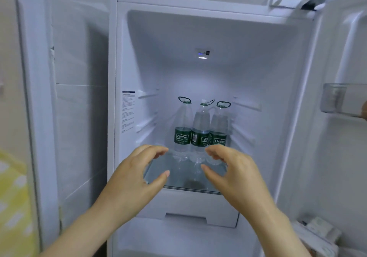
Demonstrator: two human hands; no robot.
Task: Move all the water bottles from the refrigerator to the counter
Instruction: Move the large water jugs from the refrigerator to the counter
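Note:
Three clear water bottles with dark green labels and carry loops stand upright, side by side, at the back of a glass shelf (158, 174) in the open refrigerator: a left bottle (182, 125), a middle bottle (201, 127) and a right bottle (219, 129). My left hand (137, 175) and my right hand (236, 175) are held out in front of the shelf, below and in front of the bottles. Both hands have curled, spread fingers and hold nothing. Neither touches a bottle.
The refrigerator door (341, 78) stands open on the right, with a clear door bin (337, 100). A white drawer (190, 207) sits under the glass shelf. A tiled wall (79, 78) is at the left, and something yellow (14, 197) at the lower left edge.

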